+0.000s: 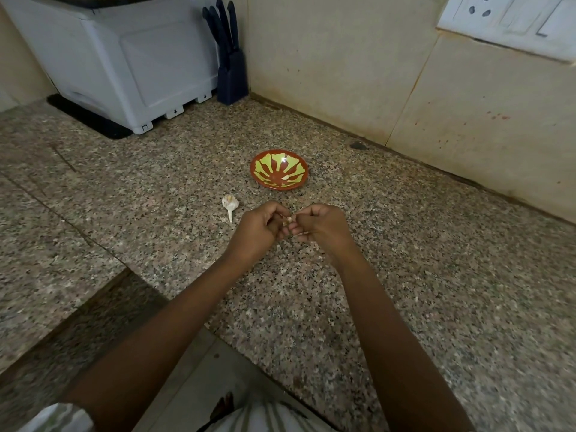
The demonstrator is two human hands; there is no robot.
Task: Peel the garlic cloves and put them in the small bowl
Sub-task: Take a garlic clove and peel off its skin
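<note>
Peeling step: left hand [260, 226] and right hand [322, 224] both pinch one garlic clove [288, 220]; next, probably strip skin, drop into small bowl [279, 169].

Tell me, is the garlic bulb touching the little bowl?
Apart. The head view shows bare granite countertop between the garlic bulb and the small bowl.
</note>
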